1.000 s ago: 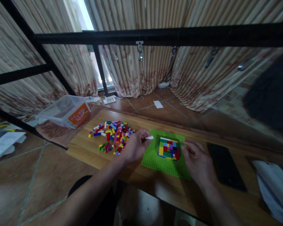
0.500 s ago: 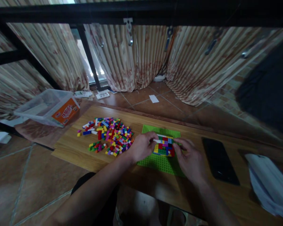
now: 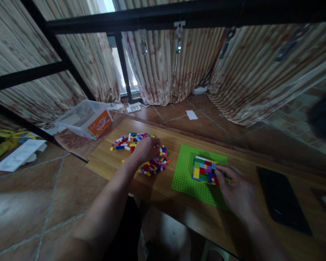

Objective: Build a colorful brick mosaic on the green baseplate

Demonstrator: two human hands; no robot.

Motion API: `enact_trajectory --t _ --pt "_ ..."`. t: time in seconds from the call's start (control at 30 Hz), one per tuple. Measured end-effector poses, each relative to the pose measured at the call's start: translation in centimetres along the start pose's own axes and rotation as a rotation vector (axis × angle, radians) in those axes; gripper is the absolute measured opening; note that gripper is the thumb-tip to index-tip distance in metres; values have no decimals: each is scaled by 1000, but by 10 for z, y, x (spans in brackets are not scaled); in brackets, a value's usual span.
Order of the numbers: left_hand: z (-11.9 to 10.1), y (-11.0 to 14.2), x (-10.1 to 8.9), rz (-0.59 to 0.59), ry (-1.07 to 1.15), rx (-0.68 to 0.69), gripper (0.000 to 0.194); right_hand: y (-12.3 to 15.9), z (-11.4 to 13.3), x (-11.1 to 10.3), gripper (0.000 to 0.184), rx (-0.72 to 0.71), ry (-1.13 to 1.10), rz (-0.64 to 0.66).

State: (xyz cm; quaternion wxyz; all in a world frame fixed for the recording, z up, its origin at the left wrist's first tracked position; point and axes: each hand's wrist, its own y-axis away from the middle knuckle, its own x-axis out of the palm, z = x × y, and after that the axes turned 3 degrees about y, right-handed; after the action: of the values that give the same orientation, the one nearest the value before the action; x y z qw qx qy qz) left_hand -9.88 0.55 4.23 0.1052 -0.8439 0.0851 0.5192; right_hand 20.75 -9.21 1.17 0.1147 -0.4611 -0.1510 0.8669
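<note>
My left hand (image 3: 146, 149) reaches into a pile of loose building bricks (image 3: 150, 169) in many colours on the wooden table; the back of the hand hides its fingertips, so what they hold, if anything, does not show. On a green studded baseplate (image 3: 182, 173) sits a small rectangular build of multicoloured bricks (image 3: 203, 171), with yellow at its left side and white along the far edge. My right hand (image 3: 235, 185) grips the right edge of that build between thumb and fingers.
A dark flat phone or tablet (image 3: 284, 199) lies right of the baseplate. Beyond the table's left end stands a clear plastic bin (image 3: 81, 114) with an orange label (image 3: 100, 123). A black metal frame (image 3: 141, 23) and striped curtains (image 3: 163, 69) are at the back.
My left hand has left the build and moved left to the loose bricks. The right hand stays at the build's right side. The view has swung left.
</note>
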Motion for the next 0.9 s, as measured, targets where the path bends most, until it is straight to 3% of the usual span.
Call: enact_trajectory --t 0.27,0.53,0.77,0.9 --pt "33 7 -22 10 -27 -151 29 0 1 -1 34 -16 29 14" --pt "28 15 -26 190 10 -1 18 0 -3 1 37 -22 57 3" --pt "31 13 -11 177 -66 46 18 -1 -2 1 36 -26 55 -5" --pt "29 13 -12 186 -86 63 12 -1 -1 0 36 -34 75 -6"
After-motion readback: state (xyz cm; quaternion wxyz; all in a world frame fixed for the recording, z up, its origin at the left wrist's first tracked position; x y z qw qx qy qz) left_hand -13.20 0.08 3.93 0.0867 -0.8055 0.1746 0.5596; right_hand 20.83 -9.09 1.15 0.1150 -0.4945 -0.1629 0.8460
